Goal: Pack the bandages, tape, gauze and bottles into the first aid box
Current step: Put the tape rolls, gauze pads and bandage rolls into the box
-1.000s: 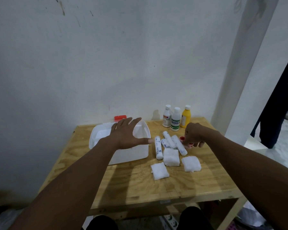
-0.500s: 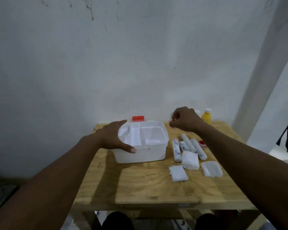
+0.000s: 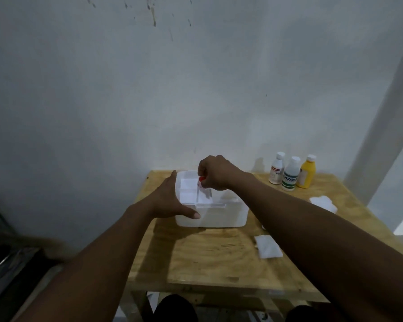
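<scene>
Presently, item in hand: tape roll (image 3: pixel 201 181), small, red and white, partly hidden; pinched by the curled fingers of the right hand (image 3: pixel 215 173) just above the divided tray (image 3: pixel 189 196) of the first aid box (image 3: pixel 221 217), near a middle divider.

Step, as judged: placing the tape in a tray compartment.
- Lower the roll straight down into one cell, clear of the divider, so that it does not perch on the edge.
- Release only once it rests on the tray floor; a roll dropped on its rim is likely to run.
- Keep the box braced during the release.

Pose, right hand: knuckles up, wrist bent down over the box, forearm reaching in from the right across the surface (image 3: pixel 207 256).

Pose, left hand (image 3: pixel 170 201): flat against the box's left wall, fingers (image 3: pixel 172 182) straight and pointing away from the person, thumb laid along the front wall; it holds nothing and only steadies.

Not yet packed:
- three bottles, upright at the back right: one red-labelled (image 3: pixel 277 169), one green-labelled (image 3: pixel 290 175), one yellow (image 3: pixel 307 171).
- two gauze pads (image 3: pixel 268 247) (image 3: pixel 322 202) in view, flat on the surface to the right of the box.
- bandages: not seen, possibly behind the right forearm.
</scene>
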The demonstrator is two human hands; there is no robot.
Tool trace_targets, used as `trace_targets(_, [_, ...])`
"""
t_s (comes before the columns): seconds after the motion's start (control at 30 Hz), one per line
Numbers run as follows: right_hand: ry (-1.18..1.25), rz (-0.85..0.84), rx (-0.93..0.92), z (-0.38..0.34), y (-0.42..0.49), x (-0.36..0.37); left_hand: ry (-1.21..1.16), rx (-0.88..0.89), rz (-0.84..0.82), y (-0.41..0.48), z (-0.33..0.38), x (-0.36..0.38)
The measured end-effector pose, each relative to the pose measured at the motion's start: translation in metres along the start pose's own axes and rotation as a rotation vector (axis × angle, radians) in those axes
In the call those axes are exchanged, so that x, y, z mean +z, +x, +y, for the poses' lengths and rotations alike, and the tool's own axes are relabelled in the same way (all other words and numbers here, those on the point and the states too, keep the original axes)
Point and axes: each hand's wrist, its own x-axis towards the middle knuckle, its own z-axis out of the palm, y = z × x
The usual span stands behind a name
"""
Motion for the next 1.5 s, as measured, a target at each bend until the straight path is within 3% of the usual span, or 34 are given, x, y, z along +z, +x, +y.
trace_targets(0.4, [-0.253, -0.048, -0.003, -0.008, 0.012, 0.011, -0.056, 0.035, 0.019, 0.007, 0.001, 0.009])
trace_targets(0.57, [-0.188, -0.056, 0.008, 0.001, 0.012, 0.013, -0.076, 0.029, 0.004, 0.010, -0.003, 0.007])
trace_targets(0.7, [0.064, 0.069, 0.036, 0.019, -0.006, -0.012, -0.088, 0.027, -0.018, 0.012, -0.007, 0.004])
trace_targets(0.8, [-0.040, 0.154, 0.215, 0.069, -0.021, -0.026, -0.110, 0.037, -0.010, 0.013, -0.004, 0.007])
trace_targets(0.93, [-0.307, -0.074, 0.463, 0.144, -0.065, -0.031, -0.119, 0.050, -0.007, 0.015, 0.000, 0.012])
trace_targets(1.07, [-0.371, -0.222, 0.550, 0.189, -0.096, -0.023, -0.148, 0.051, 0.011, 0.017, 0.002, 0.017])
trace_targets(1.27, [-0.343, -0.129, 0.581, 0.201, -0.100, -0.017, -0.218, 0.031, 0.055, 0.017, 0.000, 0.023])
trace_targets(1.37, [-0.300, 0.005, 0.586, 0.190, -0.086, -0.035, -0.241, 0.049, 0.067, 0.014, 0.000, 0.025])
trace_targets(1.5, [-0.079, 0.236, 0.380, 0.137, -0.046, -0.061, -0.256, 0.072, 0.078, 0.012, 0.000, 0.027])
